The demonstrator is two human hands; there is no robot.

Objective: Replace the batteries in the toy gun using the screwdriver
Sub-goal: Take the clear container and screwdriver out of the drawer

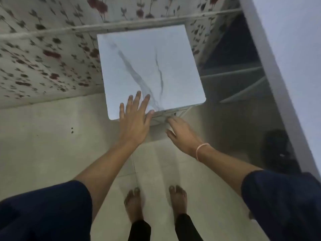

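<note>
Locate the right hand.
Head view, centre-right: the right hand sits below the near edge of the table, beside the left hand flat on top.

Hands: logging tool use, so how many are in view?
2. The left hand lies flat on the tabletop at its near edge; the right hand reaches just below that edge.

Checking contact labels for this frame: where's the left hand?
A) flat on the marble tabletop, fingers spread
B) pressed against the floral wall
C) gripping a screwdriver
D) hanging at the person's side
A: the left hand lies palm-down with straight, spread fingers on the near edge of the marble tabletop, and holds nothing.
</note>
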